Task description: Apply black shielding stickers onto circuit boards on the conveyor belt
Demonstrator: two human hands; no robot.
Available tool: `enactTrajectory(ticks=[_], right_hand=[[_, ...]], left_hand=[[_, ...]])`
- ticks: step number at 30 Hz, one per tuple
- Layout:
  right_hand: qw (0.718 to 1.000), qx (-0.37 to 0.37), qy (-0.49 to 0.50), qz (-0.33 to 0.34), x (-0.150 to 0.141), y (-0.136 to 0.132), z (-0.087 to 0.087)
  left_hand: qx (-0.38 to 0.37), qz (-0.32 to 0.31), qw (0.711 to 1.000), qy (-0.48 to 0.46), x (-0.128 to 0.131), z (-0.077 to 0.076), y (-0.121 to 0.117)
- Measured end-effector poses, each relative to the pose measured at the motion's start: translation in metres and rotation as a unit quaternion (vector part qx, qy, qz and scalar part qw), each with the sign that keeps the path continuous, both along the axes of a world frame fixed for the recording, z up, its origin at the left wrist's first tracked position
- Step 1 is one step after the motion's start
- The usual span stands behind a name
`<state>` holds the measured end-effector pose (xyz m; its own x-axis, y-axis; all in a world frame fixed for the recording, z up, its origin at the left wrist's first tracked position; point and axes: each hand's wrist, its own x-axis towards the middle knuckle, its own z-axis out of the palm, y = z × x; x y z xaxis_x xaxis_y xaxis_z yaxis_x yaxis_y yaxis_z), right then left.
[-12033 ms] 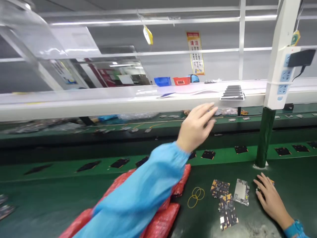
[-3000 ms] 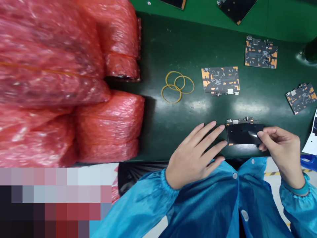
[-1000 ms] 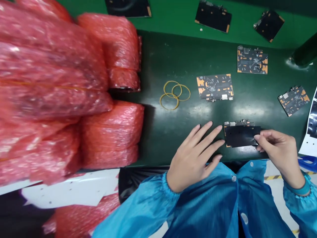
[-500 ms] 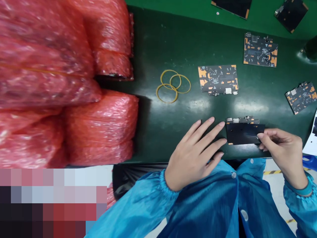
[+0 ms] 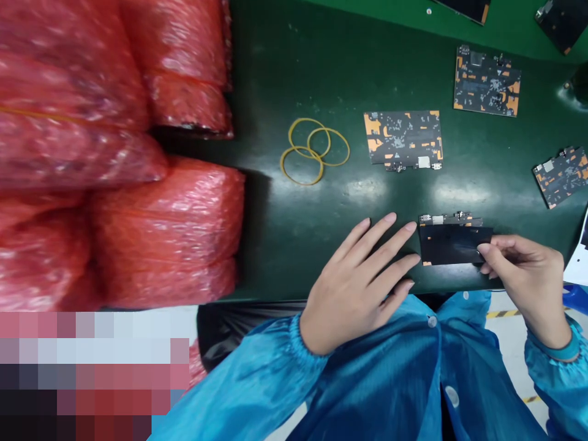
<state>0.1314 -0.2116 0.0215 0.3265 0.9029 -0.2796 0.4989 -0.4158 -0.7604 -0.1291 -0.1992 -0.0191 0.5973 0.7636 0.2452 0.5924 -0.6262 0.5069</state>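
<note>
My right hand (image 5: 526, 272) pinches the right edge of a black circuit board (image 5: 452, 245) near the table's front edge. The board's plain dark face is up, and small metal connectors show along its far side. My left hand (image 5: 356, 282) lies palm down on the table with its fingers spread, fingertips close to the board's left edge. Whether they touch it I cannot tell. Beyond the hands rests another circuit board (image 5: 405, 139) with orange patches. Three overlapping yellow rubber bands (image 5: 302, 183) lie to its left.
Red bubble-wrapped bundles (image 5: 165, 239) fill the table's left side. More circuit boards, one (image 5: 487, 82) at the back right and another (image 5: 561, 176) at the far right, lie on the dark green table (image 5: 275, 55). A white sheet (image 5: 576, 269) is at the right edge.
The view has shifted slightly, so the bundles and rubber bands appear farther left. Both hands and the pinched board keep nearly the same position.
</note>
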Motion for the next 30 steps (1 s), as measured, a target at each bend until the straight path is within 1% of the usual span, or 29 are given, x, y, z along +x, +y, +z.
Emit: enactTrajectory(ticks=[15, 18, 20, 23, 26, 30], right_hand=[[1.0, 0.011, -0.007, 0.019, -0.001, -0.0001, 0.0016], [1.0, 0.013, -0.011, 0.019, -0.0019, 0.0006, 0.0027], [1.0, 0.014, -0.013, 0.02, -0.0025, 0.0011, 0.0032], [0.999, 0.017, -0.018, 0.026, -0.0034, 0.0017, 0.0038], [0.999, 0.018, -0.023, 0.03, -0.0045, 0.0021, 0.0043], [0.999, 0.02, -0.036, 0.034, -0.0065, 0.0015, 0.0048]], left_hand=[[-0.007, 0.002, 1.0, -0.004, -0.0003, 0.0009, 0.0006], [0.004, -0.001, 1.0, -0.007, -0.0008, -0.001, -0.0003], [0.023, -0.012, 1.0, -0.005, -0.0013, -0.0026, -0.0009], [0.036, -0.052, 0.998, 0.017, -0.0024, -0.0036, -0.0013], [0.016, -0.085, 0.995, 0.043, -0.0033, -0.002, -0.001], [-0.012, -0.099, 0.993, 0.069, -0.0033, 0.0007, 0.0]])
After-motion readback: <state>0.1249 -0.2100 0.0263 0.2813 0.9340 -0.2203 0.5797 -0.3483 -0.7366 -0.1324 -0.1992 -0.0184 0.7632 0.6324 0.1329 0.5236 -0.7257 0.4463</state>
